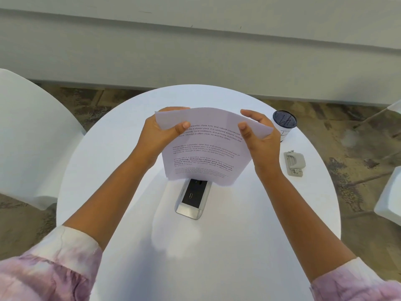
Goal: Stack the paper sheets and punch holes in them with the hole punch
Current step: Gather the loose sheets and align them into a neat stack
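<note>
Printed paper sheets [206,153] stand upright over the middle of the round white table [217,246], their lower edge near the tabletop and the top bowed. My left hand [160,133] grips the upper left corner, thumb on the front. My right hand [260,135] grips the upper right corner the same way. The grey hole punch [294,162] lies flat on the table to the right of my right hand, untouched.
A power outlet module [193,198] is set in the tabletop just below the sheets. A cup with a dark lid [284,123] stands at the table's right rear. White chairs sit at the left [32,137] and right [390,200].
</note>
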